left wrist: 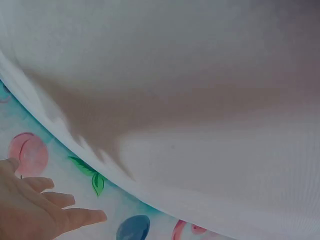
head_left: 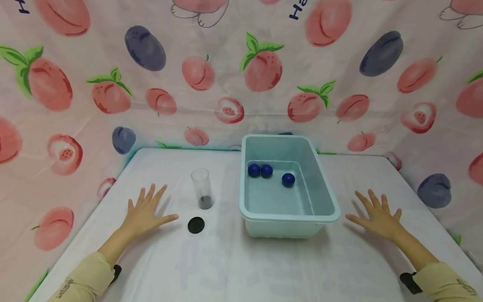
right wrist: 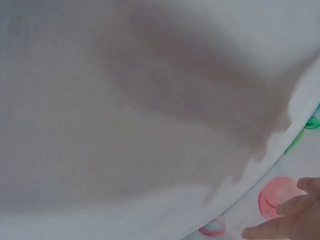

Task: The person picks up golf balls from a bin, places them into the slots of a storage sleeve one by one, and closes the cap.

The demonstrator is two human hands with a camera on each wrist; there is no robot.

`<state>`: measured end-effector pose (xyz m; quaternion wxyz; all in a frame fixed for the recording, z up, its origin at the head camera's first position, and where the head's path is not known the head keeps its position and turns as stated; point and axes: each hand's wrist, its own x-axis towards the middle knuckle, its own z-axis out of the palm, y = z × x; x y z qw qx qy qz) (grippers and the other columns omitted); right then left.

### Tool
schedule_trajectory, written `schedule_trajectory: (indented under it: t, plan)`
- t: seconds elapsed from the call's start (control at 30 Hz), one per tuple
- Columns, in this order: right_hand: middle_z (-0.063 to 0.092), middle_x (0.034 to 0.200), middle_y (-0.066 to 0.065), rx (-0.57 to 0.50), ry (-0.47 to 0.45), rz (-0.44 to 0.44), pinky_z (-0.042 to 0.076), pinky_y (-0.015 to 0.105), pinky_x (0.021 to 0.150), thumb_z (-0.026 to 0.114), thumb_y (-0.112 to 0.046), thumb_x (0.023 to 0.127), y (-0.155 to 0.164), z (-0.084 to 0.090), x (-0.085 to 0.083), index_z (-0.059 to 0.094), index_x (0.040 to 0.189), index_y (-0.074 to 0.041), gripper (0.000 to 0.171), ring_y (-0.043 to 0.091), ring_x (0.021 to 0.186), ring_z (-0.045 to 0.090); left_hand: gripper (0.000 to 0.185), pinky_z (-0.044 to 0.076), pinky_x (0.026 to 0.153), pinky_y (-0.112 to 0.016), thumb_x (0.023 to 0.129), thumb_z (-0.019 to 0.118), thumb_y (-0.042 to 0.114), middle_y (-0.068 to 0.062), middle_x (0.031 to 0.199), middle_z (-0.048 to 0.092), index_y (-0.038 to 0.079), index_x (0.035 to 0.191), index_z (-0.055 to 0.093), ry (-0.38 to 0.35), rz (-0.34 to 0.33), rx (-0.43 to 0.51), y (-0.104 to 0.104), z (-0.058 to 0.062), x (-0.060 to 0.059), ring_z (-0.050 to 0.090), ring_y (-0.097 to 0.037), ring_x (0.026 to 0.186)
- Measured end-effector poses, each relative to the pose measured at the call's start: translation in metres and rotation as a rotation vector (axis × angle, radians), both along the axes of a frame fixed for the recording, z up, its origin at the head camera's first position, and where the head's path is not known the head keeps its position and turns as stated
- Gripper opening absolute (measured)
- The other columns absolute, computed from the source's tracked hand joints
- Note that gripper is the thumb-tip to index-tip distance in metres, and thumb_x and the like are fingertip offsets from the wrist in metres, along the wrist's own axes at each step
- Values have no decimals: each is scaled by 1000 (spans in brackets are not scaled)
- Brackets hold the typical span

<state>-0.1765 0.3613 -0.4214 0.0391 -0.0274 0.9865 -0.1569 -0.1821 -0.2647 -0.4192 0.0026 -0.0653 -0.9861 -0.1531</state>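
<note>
A clear plastic tube [head_left: 201,188] stands upright on the white surface [head_left: 226,264], open at the top, dark at its base. Just in front of it a flat black round lid [head_left: 196,225] lies on the surface, apart from the tube. Both sit between the left hand [head_left: 145,214], which rests flat with fingers spread, and a pale blue tub [head_left: 324,188]
</note>
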Motion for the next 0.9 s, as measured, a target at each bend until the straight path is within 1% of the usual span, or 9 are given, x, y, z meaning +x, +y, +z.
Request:
schedule_trajectory:
  t: [0.1,0.2,0.27,0.37,0.43,0.5,0.67,0.77,0.9]
  plan:
    - [5,149,37,-6,-1,7,3,87,86,54,-60,85,0,1,-1,16,149,-6,92,66,130,-4,100,4,100,-78,74,61,70,-27,154,14,17,150,23,4,-11,13,1,0,0,9,-55,138]
    - [11,147,39,-8,13,19,8,87,86,58,-58,84,-1,1,-2,22,146,-4,91,67,129,5,97,9,102,-77,75,62,68,-27,153,18,15,148,28,25,-21,12,1,-1,1,13,-55,137]
    - [16,145,40,-3,41,30,14,86,85,61,-56,82,-2,2,-2,25,144,-2,90,66,128,13,94,14,102,-75,76,63,65,-28,151,23,12,147,30,50,-33,14,2,-1,1,19,-55,136]
    - [27,138,42,6,109,54,26,82,84,68,-50,80,-3,3,-3,32,139,3,87,64,122,28,89,22,103,-71,78,65,60,-29,146,34,10,145,34,79,-42,20,1,0,1,28,-54,133]
    - [32,134,43,-9,147,68,33,78,83,70,-45,80,-4,4,-4,35,136,6,84,62,117,35,85,27,101,-70,79,66,57,-28,142,41,9,143,38,87,-41,28,1,1,1,33,-52,131]
    - [37,130,43,-24,161,74,38,74,83,71,-42,81,-6,6,-5,39,133,10,80,61,114,39,82,32,98,-70,79,66,56,-27,139,45,9,141,40,84,-34,33,1,3,1,36,-51,130]
    - [44,127,40,-44,96,46,39,69,89,65,-41,86,-3,13,-2,47,126,12,68,57,115,42,74,40,92,-66,81,66,53,-24,136,50,8,136,48,88,-41,48,3,6,2,43,-48,126]
    - [47,127,39,-46,64,30,39,67,88,62,-42,88,2,14,0,51,124,10,64,57,114,44,65,43,90,-61,82,67,47,-22,129,57,7,132,53,122,-37,60,5,6,3,51,-45,119]
    - [51,123,38,-70,69,21,43,65,83,61,-39,90,4,16,2,53,121,10,58,56,109,49,56,47,82,-58,83,67,43,-19,117,65,7,126,58,173,-10,79,6,8,3,59,-43,107]
